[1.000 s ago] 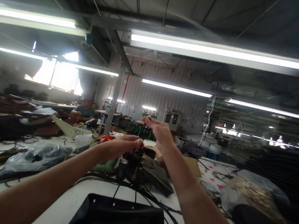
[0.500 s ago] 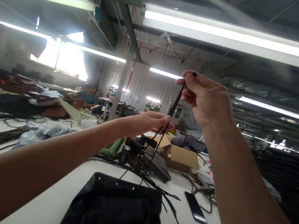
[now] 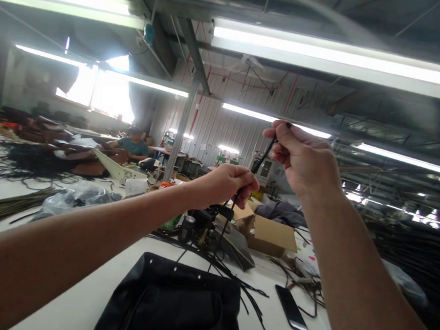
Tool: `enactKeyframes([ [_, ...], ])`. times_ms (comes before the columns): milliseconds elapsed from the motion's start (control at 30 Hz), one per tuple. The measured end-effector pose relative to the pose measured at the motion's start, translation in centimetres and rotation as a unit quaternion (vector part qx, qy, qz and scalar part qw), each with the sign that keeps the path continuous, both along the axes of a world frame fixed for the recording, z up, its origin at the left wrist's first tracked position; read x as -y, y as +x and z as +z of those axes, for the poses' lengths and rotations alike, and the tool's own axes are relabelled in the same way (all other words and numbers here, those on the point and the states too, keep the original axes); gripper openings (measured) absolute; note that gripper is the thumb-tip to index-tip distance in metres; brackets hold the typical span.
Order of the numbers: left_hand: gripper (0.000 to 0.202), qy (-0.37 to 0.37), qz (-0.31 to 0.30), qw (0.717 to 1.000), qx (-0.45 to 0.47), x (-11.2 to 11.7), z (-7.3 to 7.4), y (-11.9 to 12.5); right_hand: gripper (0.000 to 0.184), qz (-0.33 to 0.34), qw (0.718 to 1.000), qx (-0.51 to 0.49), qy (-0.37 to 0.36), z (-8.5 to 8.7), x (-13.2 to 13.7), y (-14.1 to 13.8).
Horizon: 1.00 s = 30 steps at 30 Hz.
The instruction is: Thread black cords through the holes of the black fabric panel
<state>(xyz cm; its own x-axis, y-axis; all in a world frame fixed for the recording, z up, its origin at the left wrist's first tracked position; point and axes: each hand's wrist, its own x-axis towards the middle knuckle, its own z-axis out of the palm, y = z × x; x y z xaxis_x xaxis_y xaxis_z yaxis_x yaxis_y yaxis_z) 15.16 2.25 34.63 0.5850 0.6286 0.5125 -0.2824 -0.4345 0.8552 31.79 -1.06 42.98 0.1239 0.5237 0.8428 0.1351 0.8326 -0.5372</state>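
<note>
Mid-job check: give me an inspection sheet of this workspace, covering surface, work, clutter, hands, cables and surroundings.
Surface: white table, items spread across it.
Job's things: black cord between the hands; black piece on the table, small pale holes along its far edge.
Clutter: phone, open cardboard box, clear plastic bag.
Left hand: closed on the black cord, lower down.
Right hand: pinching the black cord higher up.
Cables: loose dark cords; whether any carries power, cannot tell.
Surroundings: seated person, bright window, ceiling tubes lit.

Table: flat white top
Front: soft black bag with small holes
Right: dark rectangular phone; open brown cardboard box
Left: crumpled clear plastic bag; bundle of olive-brown cords
</note>
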Motion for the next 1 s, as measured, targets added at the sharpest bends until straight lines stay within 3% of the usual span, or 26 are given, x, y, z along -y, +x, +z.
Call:
enactKeyframes([
  [200, 0.036, -0.023, -0.001, 0.999, -0.043, -0.5, -1.7, 0.0, 0.02, -0.005, 0.998, 0.018, -0.056, -2.7, -1.4, 1.9],
  [333, 0.036, -0.043, 0.043, 0.998, -0.035, -2.0, -3.1, -0.2, 0.049, -0.025, 0.995, 0.038, -0.09, -5.2, -3.3, 4.0],
  [467, 0.034, -0.062, 0.125, 0.99, 0.011, -4.9, -4.5, -0.8, 0.068, -0.103, 0.986, 0.049, -0.125, -7.9, -5.3, 7.7],
  [533, 0.033, -0.074, 0.174, 0.981, 0.037, -6.6, -5.1, -1.7, 0.065, -0.162, 0.978, 0.043, -0.122, -9.2, -6.0, 10.4],
  [667, 0.03, -0.107, 0.26, 0.954, 0.102, -9.7, -6.7, -4.5, 0.04, -0.301, 0.939, 0.093, -0.137, -12.5, -6.2, 14.8],
  [733, 0.033, -0.137, 0.279, 0.944, 0.113, -10.8, -8.2, -5.9, 0.032, -0.339, 0.914, 0.163, -0.153, -15.5, -5.8, 14.4],
  [800, 0.036, -0.171, 0.283, 0.938, 0.1, -11.5, -10.4, -6.8, 0.039, -0.335, 0.894, 0.248, -0.163, -19.5, -5.6, 11.9],
  [833, 0.037, -0.188, 0.284, 0.936, 0.089, -11.7, -11.6, -7.1, 0.043, -0.31, 0.885, 0.3, -0.174, -21.9, -5.7, 10.1],
  [900, 0.036, -0.213, 0.287, 0.932, 0.066, -11.9, -14.0, -7.2, 0.048, -0.198, 0.859, 0.423, -0.212, -26.8, -6.2, 6.2],
  [1000, 0.038, -0.222, 0.3, 0.927, 0.041, -11.3, -16.8, -7.1, 0.073, -0.06, 0.794, 0.532, -0.288, -33.0, -7.4, 1.7],
])
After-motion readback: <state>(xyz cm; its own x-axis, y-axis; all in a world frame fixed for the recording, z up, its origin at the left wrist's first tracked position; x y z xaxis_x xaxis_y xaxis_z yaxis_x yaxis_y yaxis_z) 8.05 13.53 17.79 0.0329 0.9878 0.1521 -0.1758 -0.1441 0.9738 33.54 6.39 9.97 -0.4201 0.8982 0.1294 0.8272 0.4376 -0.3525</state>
